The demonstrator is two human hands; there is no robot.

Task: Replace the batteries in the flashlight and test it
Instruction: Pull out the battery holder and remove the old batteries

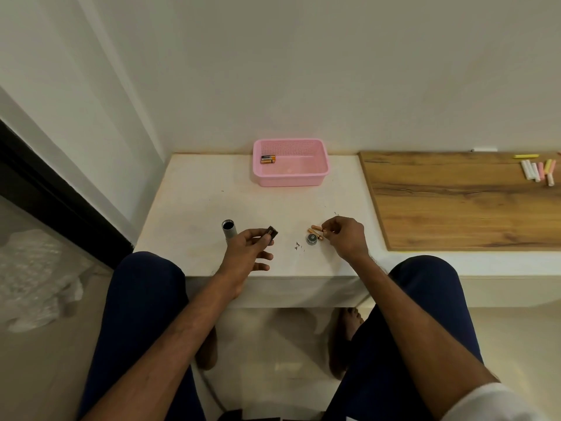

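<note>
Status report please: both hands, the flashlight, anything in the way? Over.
Left hand pinches black battery holder; right hand pinches small battery by the end cap. Flashlight tube lies open on table, cap off. Nothing blocks the hands.

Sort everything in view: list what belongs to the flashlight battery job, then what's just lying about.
Belongs to the job: flashlight body; black battery holder, pinched in the left hand; small orange batteries at the right hand; round grey cap; pink basket with two batteries.
Just lying about: wooden board; chalk sticks; crumpled plastic on the floor.
</note>
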